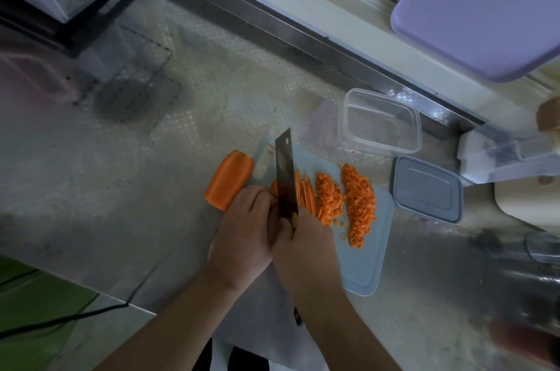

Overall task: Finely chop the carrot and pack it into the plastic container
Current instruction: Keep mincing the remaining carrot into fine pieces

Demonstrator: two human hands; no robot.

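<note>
One dark rectangular cleaver is gripped by the right hand, blade edge down on one pale blue plastic cutting board. A small carrot piece is held by the curled left hand, touching the blade. Thin orange carrot strips lie just right of the blade, then two heaps of finely diced carrot. One large uncut carrot chunk lies on the table beyond the left hand. One clear rectangular plastic container, seemingly holding nothing, is seen beyond the right hand; one grey lid lies beside it
</note>
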